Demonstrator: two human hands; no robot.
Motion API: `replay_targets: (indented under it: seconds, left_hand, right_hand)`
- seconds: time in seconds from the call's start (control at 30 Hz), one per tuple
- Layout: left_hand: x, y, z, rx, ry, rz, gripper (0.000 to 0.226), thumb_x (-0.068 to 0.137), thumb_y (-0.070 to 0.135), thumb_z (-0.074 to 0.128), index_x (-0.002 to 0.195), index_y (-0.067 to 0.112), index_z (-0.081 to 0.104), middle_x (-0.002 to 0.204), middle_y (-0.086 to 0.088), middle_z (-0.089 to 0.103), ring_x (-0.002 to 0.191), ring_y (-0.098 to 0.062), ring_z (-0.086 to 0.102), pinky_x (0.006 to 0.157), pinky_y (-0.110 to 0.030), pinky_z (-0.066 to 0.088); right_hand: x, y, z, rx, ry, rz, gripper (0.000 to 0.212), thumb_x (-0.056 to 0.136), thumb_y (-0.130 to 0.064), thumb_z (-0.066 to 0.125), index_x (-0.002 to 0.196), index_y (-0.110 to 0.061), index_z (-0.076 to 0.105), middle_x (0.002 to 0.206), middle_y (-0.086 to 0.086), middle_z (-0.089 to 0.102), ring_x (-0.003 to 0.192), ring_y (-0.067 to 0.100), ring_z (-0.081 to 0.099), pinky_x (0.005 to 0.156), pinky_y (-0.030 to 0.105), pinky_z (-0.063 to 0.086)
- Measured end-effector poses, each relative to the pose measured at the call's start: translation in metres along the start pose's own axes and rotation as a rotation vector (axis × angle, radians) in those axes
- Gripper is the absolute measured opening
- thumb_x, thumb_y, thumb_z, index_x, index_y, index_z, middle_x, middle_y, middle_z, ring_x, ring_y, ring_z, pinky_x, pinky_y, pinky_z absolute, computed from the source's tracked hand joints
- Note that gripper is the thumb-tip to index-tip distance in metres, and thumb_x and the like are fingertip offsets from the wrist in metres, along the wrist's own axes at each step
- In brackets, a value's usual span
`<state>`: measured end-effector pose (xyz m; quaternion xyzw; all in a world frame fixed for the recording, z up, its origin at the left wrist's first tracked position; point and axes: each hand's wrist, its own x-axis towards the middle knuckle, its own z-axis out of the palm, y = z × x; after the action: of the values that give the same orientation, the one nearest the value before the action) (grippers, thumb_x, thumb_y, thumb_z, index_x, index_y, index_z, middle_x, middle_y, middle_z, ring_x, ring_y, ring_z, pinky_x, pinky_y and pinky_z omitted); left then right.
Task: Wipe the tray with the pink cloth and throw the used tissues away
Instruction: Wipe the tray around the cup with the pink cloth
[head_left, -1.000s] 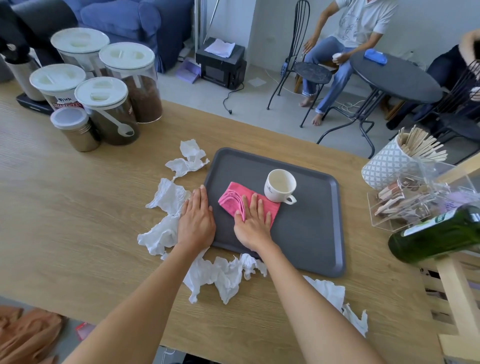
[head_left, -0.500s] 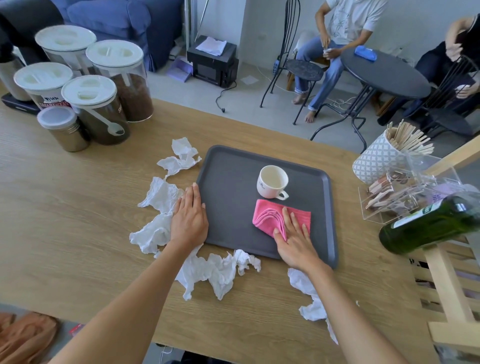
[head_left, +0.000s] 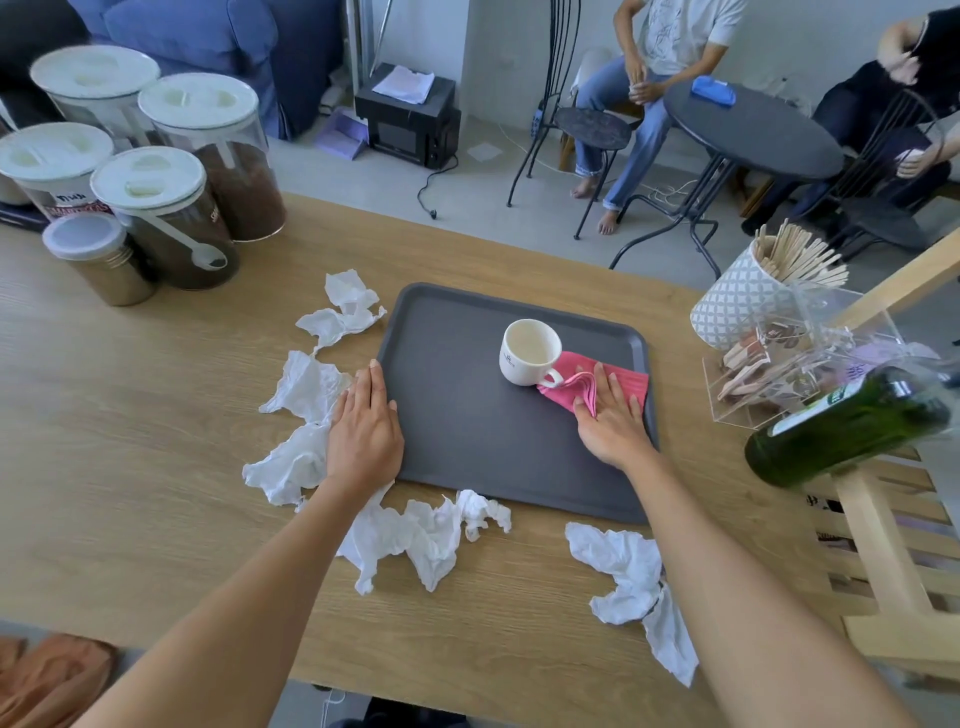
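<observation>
Head view, looking down at wooden table (head_left: 130, 415). Grey tray (head_left: 467, 441) flat at table centre. Pink cloth (head_left: 618, 384) bunched on tray's right side, touching right rim and tucked against handle of white cup (head_left: 530, 351). Cup upright on tray, empty inside.

Right hand (head_left: 608, 415): palm down, flat, fingers extended and slightly spread, pressing pink cloth onto tray; no pinch.

Left hand (head_left: 366, 426): palm down, flat, fingers together, resting across tray's left rim and partly on crumpled tissues (head_left: 301, 415) beside it.

Used tissues on table, none on tray: one cluster (head_left: 343, 312) off tray's far-left corner, one under and beside left hand, one (head_left: 421, 535) along near edge, one (head_left: 634, 582) near tray's near-right corner beside right forearm.

Lidded jars (head_left: 171, 208) at far-left of table. Patterned holder with wooden sticks (head_left: 748, 291), clear box (head_left: 779, 364) and green bottle (head_left: 841, 426) at right, well apart from tray.
</observation>
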<state>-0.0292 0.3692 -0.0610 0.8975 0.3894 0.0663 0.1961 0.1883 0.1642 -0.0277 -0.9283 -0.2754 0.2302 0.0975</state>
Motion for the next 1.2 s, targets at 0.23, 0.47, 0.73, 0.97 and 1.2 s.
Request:
replay_targets:
  seconds: [0.23, 0.47, 0.73, 0.97, 1.2]
  left_hand:
    - [0.0, 0.001, 0.0, -0.008, 0.001, -0.007, 0.055, 0.103, 0.024, 0.016, 0.153, 0.008, 0.0, 0.161, -0.011, 0.01, 0.15, -0.024, 0.011, 0.124, -0.037, 0.01]
    - [0.001, 0.001, 0.004, 0.002, 0.018, -0.022, 0.055, 0.102, 0.024, 0.016, 0.152, 0.008, 0.0, 0.161, -0.011, 0.011, 0.149, -0.024, 0.013, 0.124, -0.037, 0.011]
    - [0.002, 0.003, 0.005, 0.008, 0.02, -0.041, 0.055, 0.103, 0.025, 0.015, 0.153, 0.009, -0.001, 0.162, -0.009, 0.01, 0.15, -0.022, 0.011, 0.124, -0.035, 0.01]
    - [0.002, 0.003, 0.005, 0.008, 0.021, -0.033, 0.055, 0.103, 0.022, 0.017, 0.152, 0.006, 0.001, 0.162, -0.009, 0.011, 0.15, -0.022, 0.01, 0.123, -0.036, 0.011]
    - [0.002, 0.001, 0.004, 0.004, 0.009, -0.024, 0.055, 0.103, 0.021, 0.018, 0.152, 0.005, 0.001, 0.162, -0.01, 0.01, 0.15, -0.022, 0.009, 0.123, -0.036, 0.012]
  right_hand:
    - [-0.022, 0.004, 0.01, -0.082, 0.029, -0.019, 0.053, 0.101, -0.043, 0.014, 0.128, -0.04, -0.031, 0.16, 0.001, -0.018, 0.148, 0.018, -0.017, 0.119, 0.042, -0.013]
    - [-0.048, -0.001, 0.025, -0.125, -0.062, -0.087, 0.055, 0.101, -0.043, 0.014, 0.145, -0.043, -0.019, 0.158, -0.002, -0.026, 0.146, 0.018, -0.023, 0.119, 0.045, -0.014]
    - [-0.06, -0.027, 0.049, -0.156, -0.111, -0.195, 0.055, 0.101, -0.044, 0.016, 0.145, -0.046, -0.016, 0.155, -0.007, -0.032, 0.144, 0.016, -0.028, 0.115, 0.042, -0.019]
    - [-0.046, -0.07, 0.059, -0.175, -0.11, -0.257, 0.057, 0.101, -0.044, 0.016, 0.146, -0.041, -0.017, 0.155, -0.003, -0.032, 0.144, 0.019, -0.029, 0.116, 0.045, -0.019]
    - [-0.032, -0.11, 0.065, -0.186, -0.108, -0.287, 0.058, 0.1, -0.043, 0.016, 0.148, -0.038, -0.016, 0.156, 0.002, -0.031, 0.144, 0.022, -0.029, 0.114, 0.046, -0.02]
